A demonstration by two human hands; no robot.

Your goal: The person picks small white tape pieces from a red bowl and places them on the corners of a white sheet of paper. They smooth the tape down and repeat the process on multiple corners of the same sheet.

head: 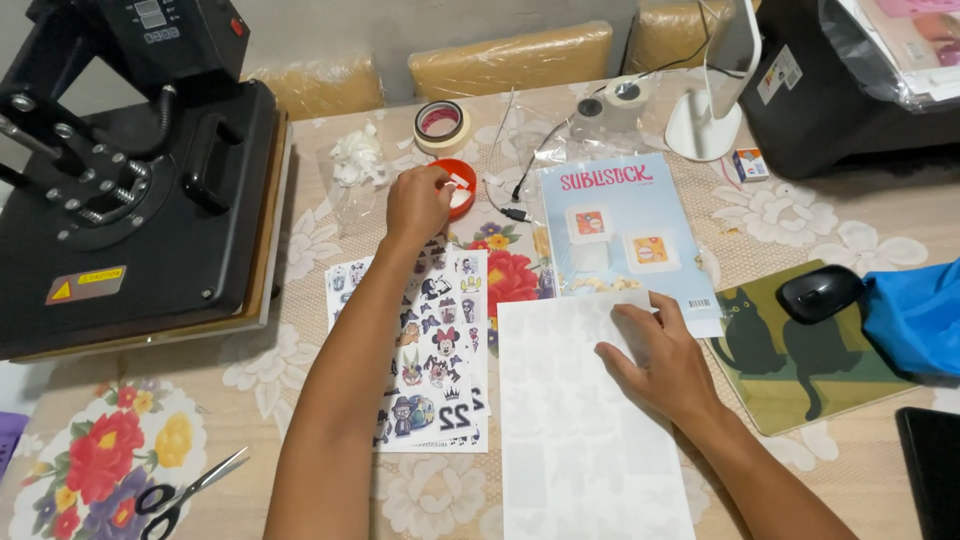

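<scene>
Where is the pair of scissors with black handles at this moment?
The pair of scissors with black handles lies at the bottom left of the head view, on the flowered tablecloth, left of the person's left forearm and below the black heat press.

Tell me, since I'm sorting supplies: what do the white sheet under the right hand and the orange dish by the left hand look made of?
White sheet: likely thin paper or film, lying flat with a faint sheen. Orange dish: probably moulded plastic, with a smooth glossy rim.

Floral-clothed table (pixel 330 470), plastic-wrapped chair backs (pixel 510 58), grey wall (pixel 400 25) behind.
</scene>
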